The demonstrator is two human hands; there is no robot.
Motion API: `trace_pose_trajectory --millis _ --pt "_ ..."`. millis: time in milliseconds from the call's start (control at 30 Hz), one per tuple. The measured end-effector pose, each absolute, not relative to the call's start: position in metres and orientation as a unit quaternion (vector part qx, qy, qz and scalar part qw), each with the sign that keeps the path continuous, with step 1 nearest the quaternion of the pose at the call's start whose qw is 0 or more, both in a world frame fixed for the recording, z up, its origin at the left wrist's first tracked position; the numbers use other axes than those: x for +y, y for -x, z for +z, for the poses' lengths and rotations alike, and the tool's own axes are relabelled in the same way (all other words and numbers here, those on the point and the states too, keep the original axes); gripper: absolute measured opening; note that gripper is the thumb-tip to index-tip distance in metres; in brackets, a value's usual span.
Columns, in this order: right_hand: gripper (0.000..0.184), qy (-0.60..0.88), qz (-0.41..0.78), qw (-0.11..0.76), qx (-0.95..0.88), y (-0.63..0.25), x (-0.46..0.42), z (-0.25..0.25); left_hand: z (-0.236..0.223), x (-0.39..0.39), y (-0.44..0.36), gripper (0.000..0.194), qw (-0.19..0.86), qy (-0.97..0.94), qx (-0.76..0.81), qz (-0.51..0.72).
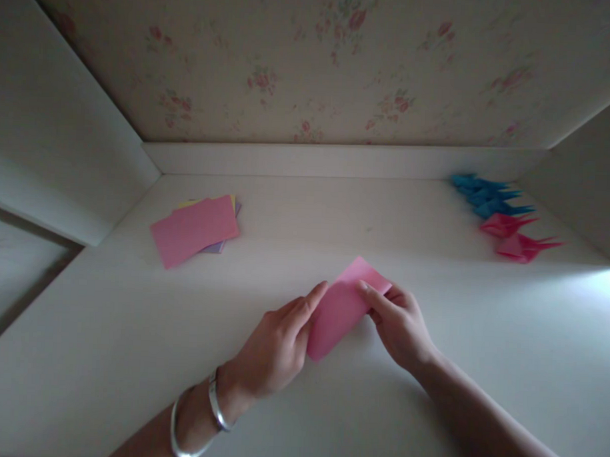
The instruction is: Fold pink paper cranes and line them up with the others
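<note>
Pink sheet [343, 313]: was held at a slant between both hands, over the white tabletop [459, 400].
Right hand [400, 322]: pinched the sheet near its upper right corner, thumb on top, fingers beneath.
Left hand [279, 342]: lay along the sheet's left edge, fingers close together; grip could not be determined.
Paper stack [197, 231]: lay at rear left, pink uppermost.
Folded figures [498, 209]: blue and pink, were lined up at rear right.
</note>
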State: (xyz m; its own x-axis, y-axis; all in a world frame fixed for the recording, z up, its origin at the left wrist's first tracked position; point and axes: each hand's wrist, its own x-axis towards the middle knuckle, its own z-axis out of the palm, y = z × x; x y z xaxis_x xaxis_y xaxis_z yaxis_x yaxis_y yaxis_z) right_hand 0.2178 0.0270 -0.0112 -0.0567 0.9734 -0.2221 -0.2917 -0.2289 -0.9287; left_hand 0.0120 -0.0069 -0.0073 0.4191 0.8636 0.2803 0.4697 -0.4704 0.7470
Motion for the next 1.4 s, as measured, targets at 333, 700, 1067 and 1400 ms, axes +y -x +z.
trace_pose_trajectory --millis 333,700,1067,1400 --pt "0.023 0.452 0.650 0.512 -0.335 -0.216 0.027 -0.007 -0.007 -0.006 -0.013 0.053 0.325 -0.774 0.421 0.345" --pt "0.040 0.453 0.647 0.531 -0.308 -0.214 0.030 -0.006 0.000 -0.004 -0.015 0.048 0.356 -0.737 0.454 0.351" --pt "0.046 0.467 0.633 0.521 -0.331 -0.216 0.030 -0.015 0.000 -0.004 -0.017 0.047 0.354 -0.734 0.464 0.348" --pt "0.053 0.494 0.614 0.468 -0.400 -0.214 0.026 -0.012 0.002 -0.002 -0.017 0.046 0.339 -0.736 0.469 0.351"
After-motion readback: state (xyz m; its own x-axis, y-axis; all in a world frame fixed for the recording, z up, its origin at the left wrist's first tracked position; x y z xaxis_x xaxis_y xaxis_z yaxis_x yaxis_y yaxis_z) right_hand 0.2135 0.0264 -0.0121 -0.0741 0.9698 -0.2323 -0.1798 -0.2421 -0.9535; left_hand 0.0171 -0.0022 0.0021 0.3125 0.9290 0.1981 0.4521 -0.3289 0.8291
